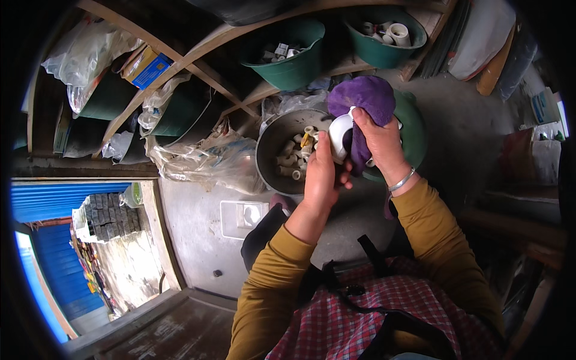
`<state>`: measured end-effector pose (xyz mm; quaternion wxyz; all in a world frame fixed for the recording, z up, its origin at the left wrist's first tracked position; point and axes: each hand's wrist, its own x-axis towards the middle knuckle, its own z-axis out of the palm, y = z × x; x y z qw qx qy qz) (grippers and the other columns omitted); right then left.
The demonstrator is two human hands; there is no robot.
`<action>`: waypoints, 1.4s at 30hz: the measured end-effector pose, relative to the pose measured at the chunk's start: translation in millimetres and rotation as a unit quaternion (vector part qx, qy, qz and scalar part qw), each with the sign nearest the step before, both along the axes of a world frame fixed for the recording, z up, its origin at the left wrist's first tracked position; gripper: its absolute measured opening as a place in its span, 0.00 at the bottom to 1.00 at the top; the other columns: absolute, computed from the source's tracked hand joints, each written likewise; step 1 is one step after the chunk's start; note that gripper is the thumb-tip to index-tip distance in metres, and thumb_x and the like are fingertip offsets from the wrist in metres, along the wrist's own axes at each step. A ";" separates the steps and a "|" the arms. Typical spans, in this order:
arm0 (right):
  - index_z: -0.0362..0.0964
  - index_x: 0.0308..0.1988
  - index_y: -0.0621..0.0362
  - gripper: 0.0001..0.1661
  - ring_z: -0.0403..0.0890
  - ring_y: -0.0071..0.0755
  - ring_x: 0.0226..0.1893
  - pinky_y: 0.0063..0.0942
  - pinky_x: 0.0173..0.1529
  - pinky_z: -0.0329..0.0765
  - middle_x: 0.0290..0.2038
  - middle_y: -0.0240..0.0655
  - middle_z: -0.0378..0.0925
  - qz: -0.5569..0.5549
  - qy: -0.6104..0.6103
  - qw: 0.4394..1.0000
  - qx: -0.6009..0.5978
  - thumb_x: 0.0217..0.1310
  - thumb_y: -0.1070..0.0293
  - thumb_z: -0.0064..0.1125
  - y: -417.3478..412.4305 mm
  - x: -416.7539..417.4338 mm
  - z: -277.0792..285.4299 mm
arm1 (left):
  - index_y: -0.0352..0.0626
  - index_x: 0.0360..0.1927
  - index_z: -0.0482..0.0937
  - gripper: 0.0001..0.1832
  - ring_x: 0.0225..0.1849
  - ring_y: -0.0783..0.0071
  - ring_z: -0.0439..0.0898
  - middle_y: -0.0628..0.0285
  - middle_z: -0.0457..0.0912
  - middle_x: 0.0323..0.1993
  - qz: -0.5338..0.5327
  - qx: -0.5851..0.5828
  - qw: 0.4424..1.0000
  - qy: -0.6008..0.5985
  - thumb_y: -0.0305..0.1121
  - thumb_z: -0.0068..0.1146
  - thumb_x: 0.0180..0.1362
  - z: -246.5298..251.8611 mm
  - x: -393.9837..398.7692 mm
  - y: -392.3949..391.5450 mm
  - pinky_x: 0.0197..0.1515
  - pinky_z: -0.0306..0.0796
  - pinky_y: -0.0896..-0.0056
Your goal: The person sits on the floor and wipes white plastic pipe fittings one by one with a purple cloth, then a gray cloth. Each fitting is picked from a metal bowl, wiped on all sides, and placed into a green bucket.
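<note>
My left hand [321, 168] grips the lower left side of a curved white plastic pipe fitting [338, 137], its thumb pointing up. On the fitting's other side, my right hand [380, 139] is closed on a purple cloth [362, 101], with the thumb pressed on the white plastic. Part of the cloth bunches above the hand and part hangs between the hands. Below and left of them stands a dark round basin [270, 157] holding many small pale pipe fittings [288, 159]. Behind my right hand is a green tub [414, 130], its contents mostly hidden.
Green buckets [292, 72] of white fittings stand on wooden shelving [202, 49] at the top. Plastic bags [211, 157] lie left of the basin. A clear plastic container [231, 218] with a white part inside rests on the concrete floor. A doorway frame [164, 234] is at left.
</note>
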<state>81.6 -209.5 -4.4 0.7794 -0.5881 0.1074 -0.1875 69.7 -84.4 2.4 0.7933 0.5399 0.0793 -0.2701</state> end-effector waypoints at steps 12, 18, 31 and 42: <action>0.73 0.36 0.62 0.12 0.72 0.16 0.33 0.17 0.39 0.69 0.33 0.26 0.75 0.000 -0.031 0.999 -0.035 0.52 0.68 0.58 -2.5 -3.4 4.7 | 0.40 0.38 0.66 0.19 0.10 0.84 0.60 0.64 0.68 0.17 -0.091 -0.105 0.984 0.107 0.45 0.50 0.54 14.3 1.3 11.2 0.11 0.61 0.81; 0.73 0.36 0.62 0.13 0.73 0.17 0.33 0.17 0.39 0.69 0.32 0.26 0.75 -0.010 -0.011 0.999 -0.032 0.52 0.66 0.59 -0.9 -0.5 -5.1 | 0.34 0.41 0.64 0.18 0.14 0.80 0.69 0.59 0.73 0.22 -0.050 0.332 0.881 -0.335 0.38 0.51 0.54 -8.8 9.9 13.7 0.16 0.65 0.80; 0.70 0.42 0.62 0.19 0.71 0.20 0.39 0.19 0.44 0.67 0.37 0.28 0.73 0.043 -0.005 0.999 0.009 0.57 0.58 0.52 -2.6 -3.5 -3.3 | 0.38 0.31 0.72 0.13 0.20 0.70 0.73 0.60 0.71 0.20 -0.008 0.190 0.967 -0.167 0.37 0.55 0.47 3.1 13.9 22.4 0.19 0.68 0.73; 0.73 0.35 0.61 0.11 0.72 0.16 0.30 0.18 0.38 0.70 0.29 0.25 0.75 0.027 0.008 0.998 -0.051 0.52 0.66 0.58 -4.0 -2.9 -5.0 | 0.32 0.35 0.71 0.22 0.23 0.53 0.73 0.51 0.73 0.24 0.047 0.469 0.692 -0.546 0.35 0.61 0.37 -8.5 -3.6 3.4 0.25 0.69 0.64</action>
